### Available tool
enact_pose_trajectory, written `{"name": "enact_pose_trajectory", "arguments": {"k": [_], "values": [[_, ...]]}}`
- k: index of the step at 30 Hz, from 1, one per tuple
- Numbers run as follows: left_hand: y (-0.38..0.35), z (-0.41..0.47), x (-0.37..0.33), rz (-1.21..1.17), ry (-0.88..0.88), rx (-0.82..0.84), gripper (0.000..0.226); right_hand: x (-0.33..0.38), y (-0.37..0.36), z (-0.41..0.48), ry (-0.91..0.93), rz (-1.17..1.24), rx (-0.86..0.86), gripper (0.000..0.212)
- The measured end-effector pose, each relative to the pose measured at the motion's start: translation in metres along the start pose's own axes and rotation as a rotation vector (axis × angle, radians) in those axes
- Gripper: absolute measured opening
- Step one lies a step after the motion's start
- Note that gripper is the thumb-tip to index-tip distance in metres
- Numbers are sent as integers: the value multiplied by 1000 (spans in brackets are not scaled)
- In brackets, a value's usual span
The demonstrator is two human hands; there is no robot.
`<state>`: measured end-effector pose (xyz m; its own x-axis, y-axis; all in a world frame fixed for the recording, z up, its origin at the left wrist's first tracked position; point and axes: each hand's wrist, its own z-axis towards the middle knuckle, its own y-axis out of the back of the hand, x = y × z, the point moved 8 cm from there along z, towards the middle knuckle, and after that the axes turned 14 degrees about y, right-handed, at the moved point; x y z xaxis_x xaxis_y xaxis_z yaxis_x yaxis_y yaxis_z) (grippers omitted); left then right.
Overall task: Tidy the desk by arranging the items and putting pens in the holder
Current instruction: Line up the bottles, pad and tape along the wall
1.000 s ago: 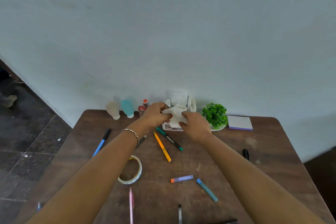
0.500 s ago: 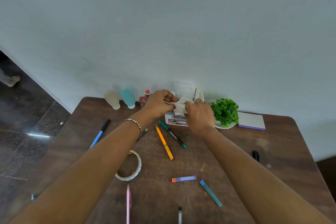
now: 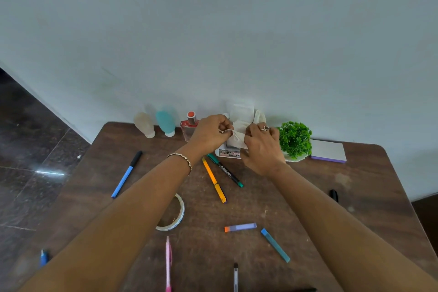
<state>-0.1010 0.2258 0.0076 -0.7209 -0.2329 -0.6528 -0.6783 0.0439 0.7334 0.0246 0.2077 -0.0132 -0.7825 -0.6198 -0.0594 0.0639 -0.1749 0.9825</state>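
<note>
Fingers of left hand (image 3: 209, 134) and right hand (image 3: 262, 149) pinch a crumpled white sheet (image 3: 237, 139) over a white box (image 3: 239, 112); the box's contents are hidden behind them.

Loose on the desk (image 3: 355, 208)
Orange pen (image 3: 214, 180) and green pen (image 3: 225, 170) slant near the white cloth (image 3: 237, 141) at the back edge; blue pen (image 3: 127, 174) near left edge.

I'm looking at a small study or office corner: a brown wooden tabletop (image 3: 308, 197) against a plain pale wall (image 3: 213, 31), dark polished floor tiles (image 3: 28, 149), scattered pens (image 3: 214, 179), a notepad (image 3: 328, 150) and a little potted plant (image 3: 295, 138).
</note>
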Motion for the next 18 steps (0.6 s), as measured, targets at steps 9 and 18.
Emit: {"name": "enact_pose_trajectory", "arguments": {"k": [9,18], "values": [[5,-3,-2,-25,-49,-74,16,-2,3,-3,-54,29,-71,19],[-5,-1,4,92,-26,-29,23,-14,-6,3,-217,103,-22,10]]}}
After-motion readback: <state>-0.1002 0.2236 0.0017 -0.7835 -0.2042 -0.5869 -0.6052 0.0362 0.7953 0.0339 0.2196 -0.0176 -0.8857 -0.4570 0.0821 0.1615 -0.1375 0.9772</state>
